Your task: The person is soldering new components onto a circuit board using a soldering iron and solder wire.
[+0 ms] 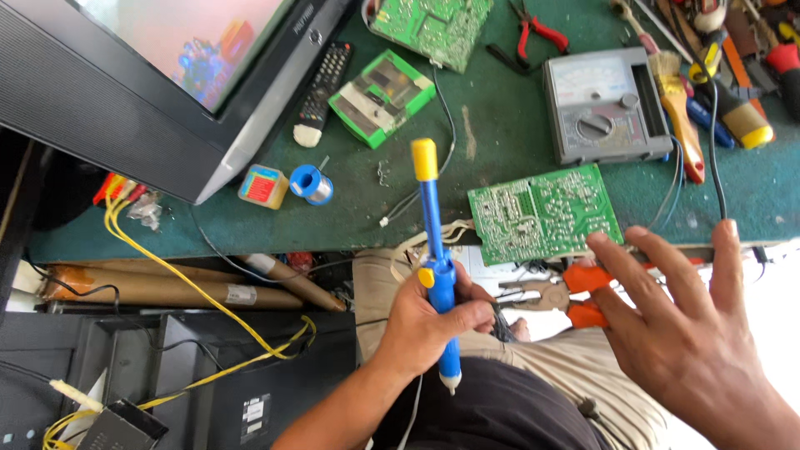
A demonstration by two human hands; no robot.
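My left hand [429, 321] is clamped around a blue and yellow solder sucker [435, 258], tip pointing down at six o'clock. My right hand [683, 333] hangs spread, fingers apart, empty, with a green circuit board [543, 214] at its eleven o'clock.

Bright, even daylight fills the green bench [500, 125], shadows soft and short; the lower right corner is blown out to white glare beside the right hand [692, 333], which is slightly motion-blurred. The wide lens bends the edges; the television screen [192, 33] looks washed out.
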